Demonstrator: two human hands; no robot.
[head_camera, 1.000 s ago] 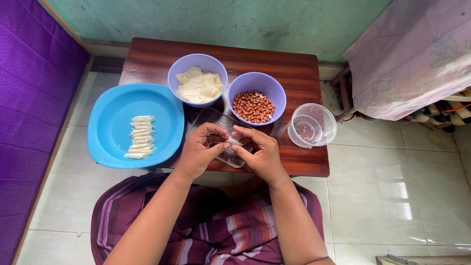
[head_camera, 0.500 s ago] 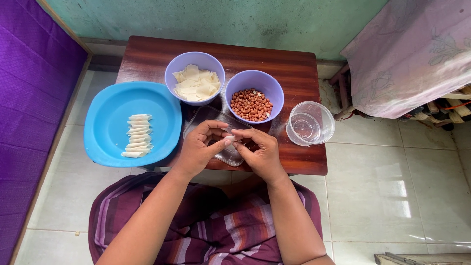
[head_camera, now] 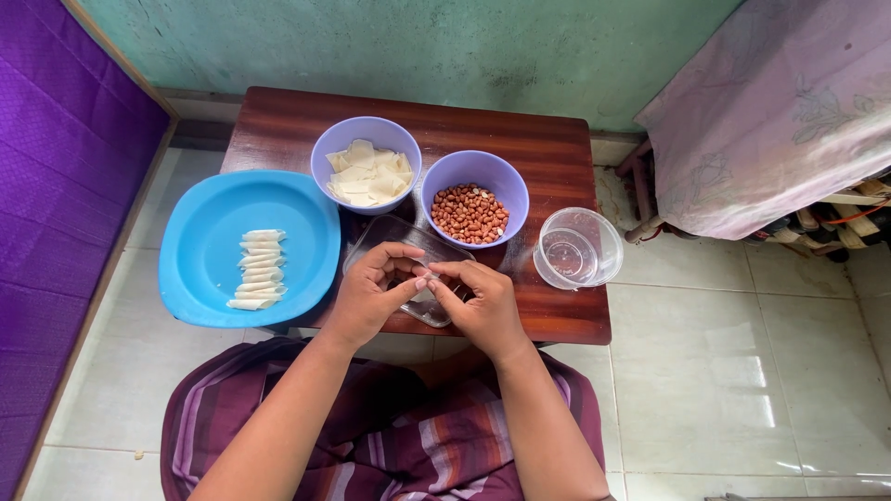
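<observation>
1. Left hand (head_camera: 367,297) and right hand (head_camera: 478,306) meet over a clear flat tray (head_camera: 408,269) at the near edge of the wooden worktop (head_camera: 548,167). Fingertips of both hands are pinched together on a small pale wrapper piece (head_camera: 423,283), which is held just above the tray; it is mostly hidden by the fingers, so I cannot tell whether a filling sits inside.

2. Done so far, judging by the layout: a column of finished white rolls (head_camera: 256,269) lies on the blue plate (head_camera: 200,232) to the left, stacked closely, one touching the next. About eight or nine, though the exact count is hard to make out.

3. Supply left: the purple bowl of cut wrapper squares (head_camera: 368,174) is well filled, and the second purple bowl of red-skinned peanuts (head_camera: 470,211) just beside it holds a good heap. Neither looks near empty.

4. A clear round tub (head_camera: 577,249) stands at the right edge of the worktop, partly overhanging; contents appear to be a little clear liquid, not certain.

5. Judgement: work is early to middling. One piece is in hand and unfinished, a short row is complete, and most of the plate is bare, with plenty of material left in both bowls.
</observation>
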